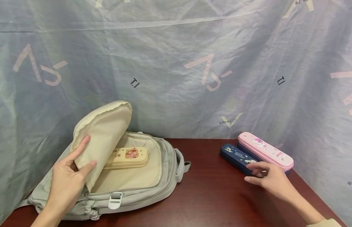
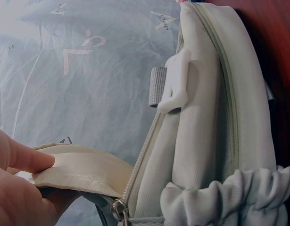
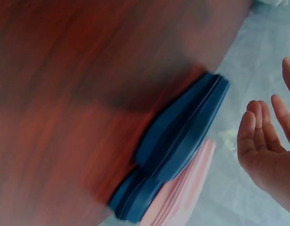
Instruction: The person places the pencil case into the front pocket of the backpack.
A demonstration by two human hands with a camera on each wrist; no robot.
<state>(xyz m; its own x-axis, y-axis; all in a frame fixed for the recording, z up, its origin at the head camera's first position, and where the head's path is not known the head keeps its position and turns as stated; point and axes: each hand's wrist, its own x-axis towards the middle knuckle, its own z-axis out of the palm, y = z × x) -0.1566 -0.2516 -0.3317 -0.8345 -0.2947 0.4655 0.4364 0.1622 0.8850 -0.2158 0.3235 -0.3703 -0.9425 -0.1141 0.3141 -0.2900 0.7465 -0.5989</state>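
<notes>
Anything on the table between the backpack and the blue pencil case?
Nothing: in the head view only bare table lies between the backpack and the blue case.

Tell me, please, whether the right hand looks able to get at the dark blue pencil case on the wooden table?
Probably yes: the right hand hovers open over the dark blue pencil case's near end, nothing between.

Even, soft indoor light — no glare. Head view sharp; faint shadow lies under the right hand (image 1: 273, 180) on the table (image 1: 210, 195). Right wrist view heavily motion-blurred — wood grain smeared left of the hand. Left wrist view sharp, the left hand (image 2: 15, 188) soft at close range.
</notes>
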